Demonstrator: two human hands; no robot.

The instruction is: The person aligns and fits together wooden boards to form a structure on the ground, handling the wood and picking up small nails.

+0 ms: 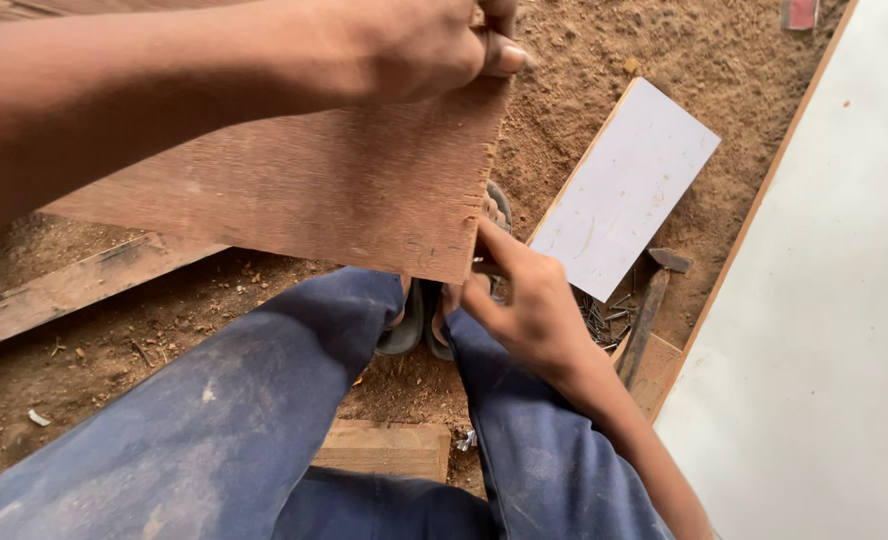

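A thin brown plywood sheet (314, 190) is held up over my knees, its right edge rough and splintered. My left hand (424, 45) reaches in from the upper left and is closed on the sheet's top right corner. My right hand (529, 300) comes up from the lower right and pinches the sheet's bottom right corner, thumb along the edge. Below the sheet are my legs in dusty blue trousers (264, 400) and my feet in dark sandals (414, 320) on the dirt floor.
A small white-faced board (629, 185) lies on the sawdust-covered ground to the right. A hammer (644, 320) and loose nails (599, 320) lie beside it. A large white panel (824, 300) fills the right side. An old plank (64, 285) lies at left, and a wood block (384, 450) sits between my legs.
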